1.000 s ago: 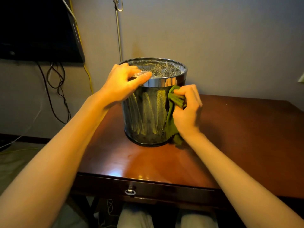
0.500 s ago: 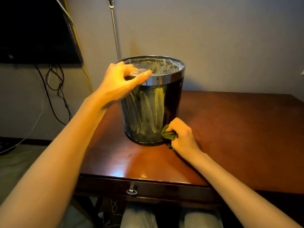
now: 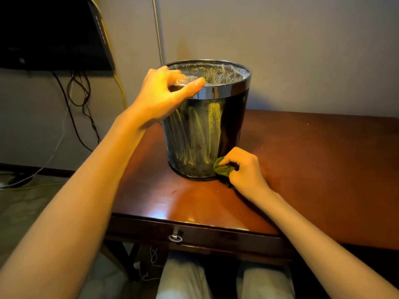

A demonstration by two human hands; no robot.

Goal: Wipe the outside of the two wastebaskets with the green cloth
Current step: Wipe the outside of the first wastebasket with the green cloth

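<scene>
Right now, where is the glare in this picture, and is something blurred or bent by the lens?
Head view: warm, dim light; glare sits on the wooden table near its front edge and on the chrome band of the wastebasket. Head view: the forearms near the lens look stretched and soft; the top-left corner is nearly black.
</scene>
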